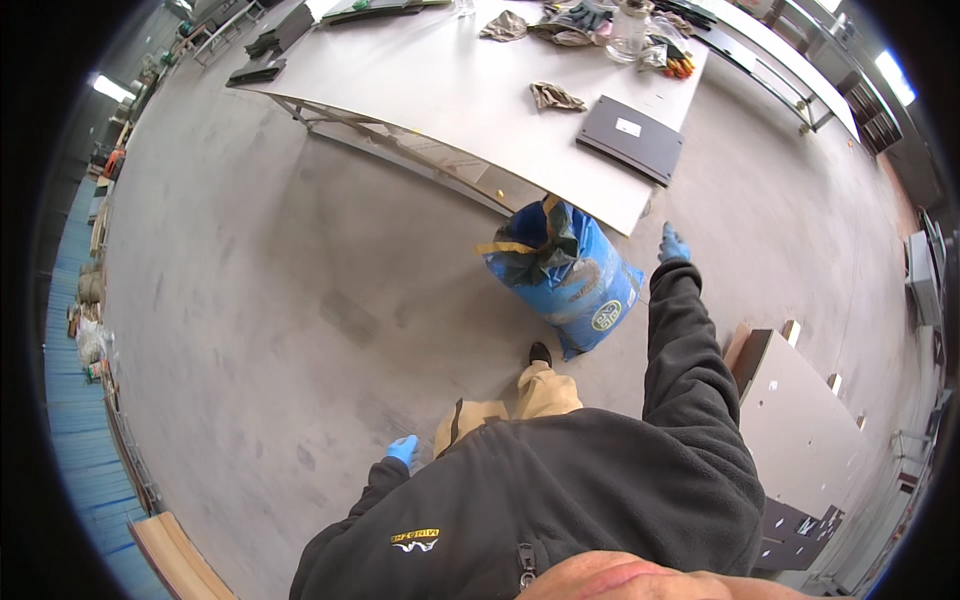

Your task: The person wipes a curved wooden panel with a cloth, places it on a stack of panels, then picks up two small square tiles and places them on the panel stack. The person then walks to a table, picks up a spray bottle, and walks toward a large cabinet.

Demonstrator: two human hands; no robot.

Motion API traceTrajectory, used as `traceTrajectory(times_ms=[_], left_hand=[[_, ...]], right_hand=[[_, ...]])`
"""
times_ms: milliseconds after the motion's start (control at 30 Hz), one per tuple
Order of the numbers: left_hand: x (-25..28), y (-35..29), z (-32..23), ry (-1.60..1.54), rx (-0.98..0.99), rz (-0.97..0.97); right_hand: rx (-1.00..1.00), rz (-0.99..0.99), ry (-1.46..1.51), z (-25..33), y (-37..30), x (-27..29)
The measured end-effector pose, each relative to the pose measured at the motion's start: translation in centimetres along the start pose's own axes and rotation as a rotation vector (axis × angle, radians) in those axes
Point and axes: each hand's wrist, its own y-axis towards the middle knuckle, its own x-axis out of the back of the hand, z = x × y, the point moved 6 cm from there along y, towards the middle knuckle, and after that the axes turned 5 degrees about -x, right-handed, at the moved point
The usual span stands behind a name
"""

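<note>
My right hand (674,244), in a blue glove, reaches forward beside the near right corner of the white-topped table (420,80). Its fingers look stretched out, and nothing shows in them. Just left of that hand, a large blue sack (590,290) stands on the floor against the table edge, its top gaping and dark inside. A dark grey panel (632,137) with a white label lies on the table's near right part. Down by my left side hangs my left hand (403,449), also blue-gloved, small in view, fingers seemingly extended and holding nothing visible.
Work gloves (555,97) and a clear jar (628,30) are on the table. Dark panels (280,35) lie at its far left. At my right stand large grey boards (800,410) with several blocks along one edge. Another long table (790,65) is at the far right.
</note>
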Motion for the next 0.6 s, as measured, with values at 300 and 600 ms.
traceTrajectory(times_ms=[300, 600], left_hand=[[5.8, 8.1, -15.1, 0.165, 0.071, 0.052], [7.4, 26.6, -45.9, 0.575, -0.342, 0.114]], right_hand=[[-0.325, -0.072, 0.133, 11.8, 6.8, -6.8], [-0.013, -0.297, 0.747, 17.7, -2.2, -7.2]])
